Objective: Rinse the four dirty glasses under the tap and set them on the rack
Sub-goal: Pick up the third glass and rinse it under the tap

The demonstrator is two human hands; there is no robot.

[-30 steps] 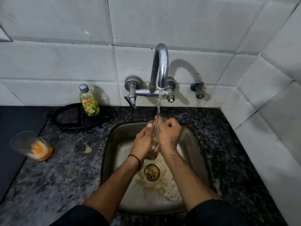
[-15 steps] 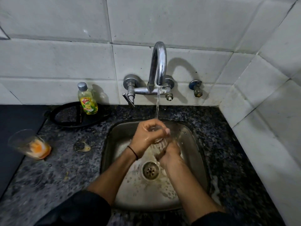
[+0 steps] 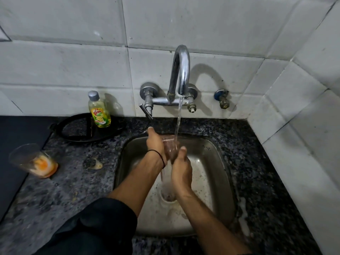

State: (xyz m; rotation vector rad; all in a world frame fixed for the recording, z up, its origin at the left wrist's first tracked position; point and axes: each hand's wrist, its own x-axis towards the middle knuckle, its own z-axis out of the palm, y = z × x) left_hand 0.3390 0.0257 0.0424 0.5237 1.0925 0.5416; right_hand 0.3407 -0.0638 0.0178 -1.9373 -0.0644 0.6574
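A clear glass (image 3: 170, 146) is upright under the running stream from the chrome tap (image 3: 181, 70), over the steel sink (image 3: 217, 155). My left hand (image 3: 156, 144) grips the glass from the left. From below and to the right, my right hand (image 3: 181, 169) holds it with the thumb pointing up. Water spills down past my right hand to the drain. A second glass (image 3: 33, 161) with orange residue stands on the left of the counter. No rack is in view.
A yellow dish-soap bottle (image 3: 99, 111) stands on a black round ring (image 3: 73, 131) behind the sink's left side. A dark mat (image 3: 16, 137) covers the far left. The speckled granite counter (image 3: 257, 162) has a small spill (image 3: 93, 163). A wall valve (image 3: 223, 99) sits right of the tap.
My left hand has shifted from over the top of the glass to its left side. My right hand now grips lower and to the right. The glass stays under the stream.
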